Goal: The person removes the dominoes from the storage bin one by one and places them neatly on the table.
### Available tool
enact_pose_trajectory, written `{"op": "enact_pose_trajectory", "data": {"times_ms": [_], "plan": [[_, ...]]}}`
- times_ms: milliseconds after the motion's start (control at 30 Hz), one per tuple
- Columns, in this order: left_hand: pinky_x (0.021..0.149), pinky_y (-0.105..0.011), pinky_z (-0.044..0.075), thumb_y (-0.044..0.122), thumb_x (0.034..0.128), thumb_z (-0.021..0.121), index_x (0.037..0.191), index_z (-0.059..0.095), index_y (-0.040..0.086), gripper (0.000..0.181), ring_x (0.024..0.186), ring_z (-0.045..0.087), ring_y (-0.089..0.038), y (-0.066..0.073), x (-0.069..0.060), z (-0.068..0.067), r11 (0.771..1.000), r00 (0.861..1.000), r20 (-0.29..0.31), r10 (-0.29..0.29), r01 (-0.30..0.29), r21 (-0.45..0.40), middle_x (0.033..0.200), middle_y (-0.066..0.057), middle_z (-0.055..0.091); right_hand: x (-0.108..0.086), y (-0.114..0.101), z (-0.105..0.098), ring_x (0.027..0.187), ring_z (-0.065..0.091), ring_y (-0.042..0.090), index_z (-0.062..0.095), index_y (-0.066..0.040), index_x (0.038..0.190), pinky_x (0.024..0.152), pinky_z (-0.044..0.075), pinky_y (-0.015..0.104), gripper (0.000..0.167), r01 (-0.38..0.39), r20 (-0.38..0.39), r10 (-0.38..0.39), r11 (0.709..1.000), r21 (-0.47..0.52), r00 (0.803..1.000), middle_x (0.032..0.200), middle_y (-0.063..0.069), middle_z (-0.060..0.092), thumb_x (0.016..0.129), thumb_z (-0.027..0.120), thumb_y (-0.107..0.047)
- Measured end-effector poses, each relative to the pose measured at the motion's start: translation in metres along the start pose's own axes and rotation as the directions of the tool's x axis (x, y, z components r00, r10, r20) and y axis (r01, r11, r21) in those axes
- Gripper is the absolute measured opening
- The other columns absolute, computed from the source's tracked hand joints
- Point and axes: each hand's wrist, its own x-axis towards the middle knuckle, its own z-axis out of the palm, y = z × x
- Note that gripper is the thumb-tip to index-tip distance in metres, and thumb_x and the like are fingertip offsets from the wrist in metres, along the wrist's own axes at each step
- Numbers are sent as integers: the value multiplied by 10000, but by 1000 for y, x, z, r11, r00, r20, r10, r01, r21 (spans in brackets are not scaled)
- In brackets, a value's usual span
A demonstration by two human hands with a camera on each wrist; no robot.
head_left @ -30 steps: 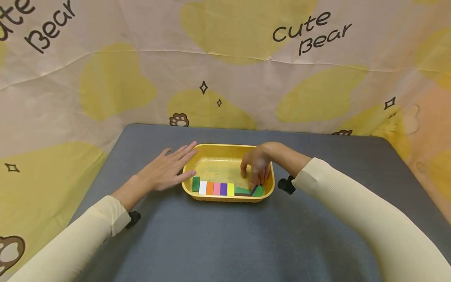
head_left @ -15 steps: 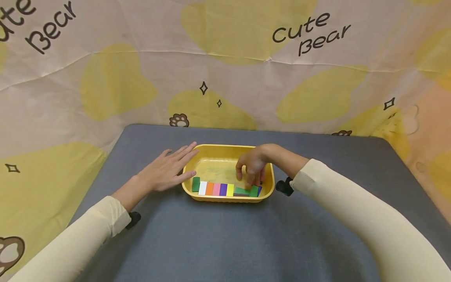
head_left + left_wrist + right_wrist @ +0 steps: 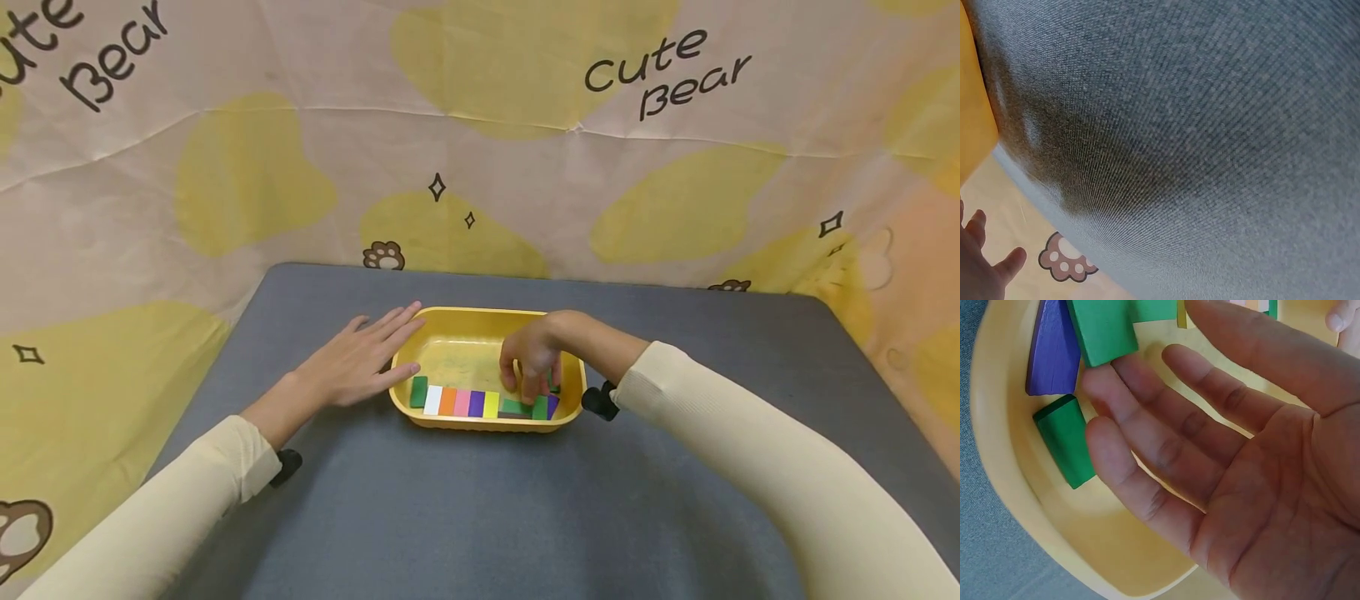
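A yellow tray (image 3: pixel 480 424) holds small coloured blocks along its near wall. From the left run a green block (image 3: pixel 418 392), a white block (image 3: pixel 432 401), an orange block (image 3: pixel 447 402), a pink block, a purple block and a yellow block (image 3: pixel 491 405). Several green blocks and another purple block (image 3: pixel 1054 353) lie at the right end. My left hand (image 3: pixel 352 362) rests at the tray's left rim, fingers spread. Inside the right end is my right hand (image 3: pixel 534 350); its fingertips touch a green block (image 3: pixel 1104 331), and a loose green block (image 3: pixel 1066 442) lies beside the little finger.
The tray stands on a table with a grey-blue cloth (image 3: pixel 465 517). Behind hangs a patterned curtain (image 3: pixel 480 167) with bear lettering and paw prints.
My right hand has moved slightly left within the tray. The tilted green block at the right end has straightened and shifted left, against the other green block. My left hand stays put.
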Motion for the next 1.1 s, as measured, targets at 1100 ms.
{"op": "enact_pose_trajectory", "data": {"times_ms": [1100], "plan": [[1118,-642,217,584,1010,387,1610,164,167,764,1513,165,-287,-1,1,2,1000,1000,-4,0,0,2,1672,-29,89,-35,30,-22,684,531,150,651,4,1021,596,446,234,160,125,-242,-147,987,-103,959,789,38,625,863,649,23]]}}
